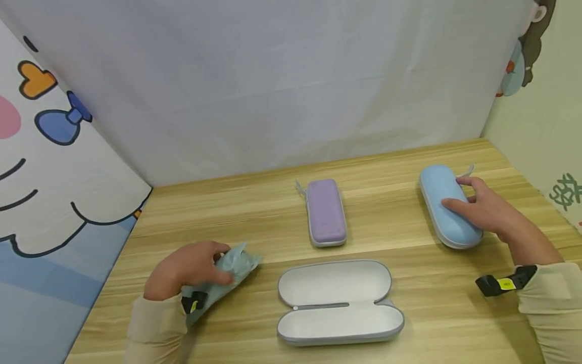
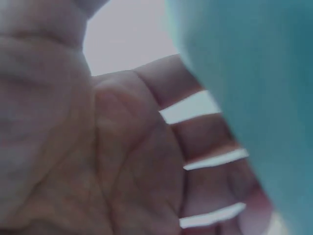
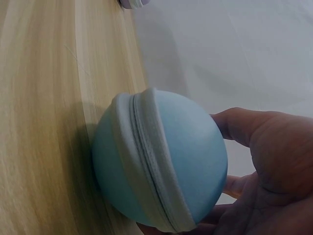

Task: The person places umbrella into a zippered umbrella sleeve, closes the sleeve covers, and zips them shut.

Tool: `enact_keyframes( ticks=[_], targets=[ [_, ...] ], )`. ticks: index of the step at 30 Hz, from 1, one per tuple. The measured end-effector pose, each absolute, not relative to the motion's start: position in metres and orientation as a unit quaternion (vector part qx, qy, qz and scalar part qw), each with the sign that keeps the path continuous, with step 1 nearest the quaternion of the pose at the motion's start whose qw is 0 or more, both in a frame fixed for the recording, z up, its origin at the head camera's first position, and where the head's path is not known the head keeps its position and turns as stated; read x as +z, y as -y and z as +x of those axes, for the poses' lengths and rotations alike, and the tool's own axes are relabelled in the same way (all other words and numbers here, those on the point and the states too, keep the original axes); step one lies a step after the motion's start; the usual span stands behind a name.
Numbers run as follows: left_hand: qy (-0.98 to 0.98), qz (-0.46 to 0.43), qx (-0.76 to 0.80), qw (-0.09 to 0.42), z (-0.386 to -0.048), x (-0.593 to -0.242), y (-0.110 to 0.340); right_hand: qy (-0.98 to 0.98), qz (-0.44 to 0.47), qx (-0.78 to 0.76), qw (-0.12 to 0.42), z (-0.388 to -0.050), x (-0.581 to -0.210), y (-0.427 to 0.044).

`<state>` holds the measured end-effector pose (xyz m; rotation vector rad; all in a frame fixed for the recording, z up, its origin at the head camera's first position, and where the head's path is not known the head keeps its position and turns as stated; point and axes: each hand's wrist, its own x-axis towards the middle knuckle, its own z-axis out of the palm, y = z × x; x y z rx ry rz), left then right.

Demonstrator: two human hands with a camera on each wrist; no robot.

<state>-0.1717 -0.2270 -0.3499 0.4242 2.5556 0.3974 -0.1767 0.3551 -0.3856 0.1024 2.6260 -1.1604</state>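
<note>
At the left of the head view, my left hand (image 1: 191, 268) grips a crinkled pale teal packet (image 1: 236, 265), with thumb and fingers on either side of it. The packet (image 2: 259, 98) fills the right of the left wrist view, beside the curled fingers; what it contains is hidden. Over on the right, my right hand (image 1: 491, 207) holds a light blue zip case (image 1: 443, 197) from above, its thumb on the lid and its fingers along the far side. In the right wrist view, the rounded end of the blue case (image 3: 195, 147) shows a pale zipper band.
A purple zip case (image 1: 326, 212) with a grey strap lies mid-table. In front of it, a grey-edged glasses case (image 1: 334, 285) stands open, its white lining showing. A white cloth backdrop (image 1: 273, 91) rises behind the wooden table (image 1: 204, 212), with printed panels on both sides.
</note>
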Motion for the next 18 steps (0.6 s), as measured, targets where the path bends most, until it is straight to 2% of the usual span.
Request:
enact_keyframes(
  ticks=[12,18],
  targets=[
    [-0.955,0.27,0.112,0.053,-0.156,-0.315,0.189,-0.908,0.036,-0.395,0.132,-0.177,-0.385,-0.353],
    [-0.941,0.325,0.097,-0.006,-0.146,-0.293,0.148,-0.908,0.038,-0.396,0.133,-0.177,-0.385,-0.353]
  ],
)
